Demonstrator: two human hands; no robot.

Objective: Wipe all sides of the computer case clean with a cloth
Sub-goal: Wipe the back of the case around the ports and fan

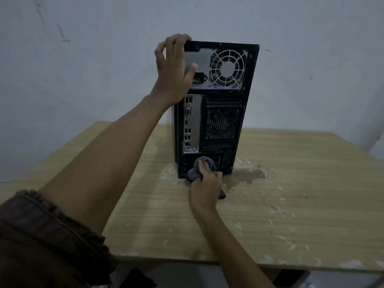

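A black computer case (pixel 223 121) stands upright on a wooden table (pixel 291 204), its rear panel with fan grille and ports facing me. My left hand (pixel 173 67) grips the case's top left corner, fingers over the top edge and thumb on the rear panel. My right hand (pixel 205 188) holds a bunched grey cloth (pixel 199 168) and presses it against the bottom of the rear panel, over the expansion slots. Part of the cloth trails below my hand onto the table.
The tabletop shows a worn brown patch (pixel 245 176) and white scuffs right of the case's base. A pale wall (pixel 83 59) rises close behind the table. The table's front edge (pixel 207 261) runs near me.
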